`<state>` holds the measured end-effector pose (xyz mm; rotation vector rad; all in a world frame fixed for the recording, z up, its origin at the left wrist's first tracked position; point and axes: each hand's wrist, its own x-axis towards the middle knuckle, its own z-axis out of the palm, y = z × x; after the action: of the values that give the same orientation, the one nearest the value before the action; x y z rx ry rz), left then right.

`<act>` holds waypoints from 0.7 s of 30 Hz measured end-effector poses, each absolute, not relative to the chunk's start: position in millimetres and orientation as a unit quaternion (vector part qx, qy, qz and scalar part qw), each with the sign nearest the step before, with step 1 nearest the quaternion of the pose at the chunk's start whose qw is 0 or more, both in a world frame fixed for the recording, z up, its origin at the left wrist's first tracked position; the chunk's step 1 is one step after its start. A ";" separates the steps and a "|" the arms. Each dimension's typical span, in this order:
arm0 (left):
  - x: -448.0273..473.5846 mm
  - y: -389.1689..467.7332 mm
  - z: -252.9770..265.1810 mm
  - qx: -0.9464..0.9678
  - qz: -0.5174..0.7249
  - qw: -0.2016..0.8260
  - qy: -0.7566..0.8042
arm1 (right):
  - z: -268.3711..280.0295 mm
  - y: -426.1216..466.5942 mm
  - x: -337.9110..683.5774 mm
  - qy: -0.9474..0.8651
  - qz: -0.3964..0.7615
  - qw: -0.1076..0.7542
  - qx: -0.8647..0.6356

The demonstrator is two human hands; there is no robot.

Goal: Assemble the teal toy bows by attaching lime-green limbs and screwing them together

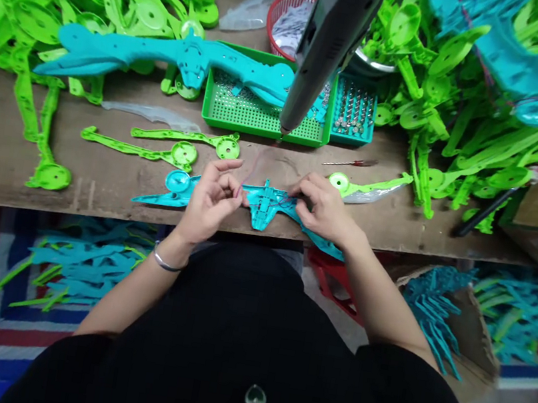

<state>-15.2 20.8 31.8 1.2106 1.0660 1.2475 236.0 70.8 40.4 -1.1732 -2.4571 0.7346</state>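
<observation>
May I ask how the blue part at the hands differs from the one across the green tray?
The front blue part shows its hollow inside; the rear blue part shows a rounded face. The left hand and right hand are at the front blue part; the rear blue part lies untouched. Both are long, with a blocky middle.

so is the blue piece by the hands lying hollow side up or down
Hollow side up: the blue piece shows its recessed middle between the left hand and right hand, plus an open round cup.
</observation>
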 end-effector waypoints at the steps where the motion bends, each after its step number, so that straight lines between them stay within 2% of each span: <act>1: -17.4 22.8 32.8 0.469 0.542 0.570 0.402 | 39.8 70.2 236.8 -0.856 0.255 0.168 -0.416; 3: -22.5 26.8 34.0 0.415 0.584 0.604 0.349 | 37.4 68.8 238.4 -0.851 0.257 0.180 -0.422; 6: -27.9 29.1 31.8 0.422 0.632 0.535 0.368 | 33.6 66.3 240.5 -0.832 0.269 0.222 -0.431; 11: -27.9 19.3 22.5 0.559 0.503 0.420 0.508 | 35.1 63.8 246.9 -0.763 0.228 0.319 -0.514; 13: -28.3 16.4 20.4 0.562 0.491 0.395 0.535 | 37.8 63.6 253.1 -0.729 0.199 0.339 -0.561; 16: -30.8 17.0 18.7 0.554 0.516 0.375 0.535 | 39.6 64.3 269.8 -0.684 0.152 0.345 -0.625; 21: -31.5 22.3 15.2 0.545 0.517 0.373 0.544 | 39.5 63.1 300.8 -0.635 0.139 0.303 -0.697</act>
<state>-31.5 22.3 15.2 1.3960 1.3934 1.3254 300.8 63.1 39.5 -1.8468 -1.6832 0.3695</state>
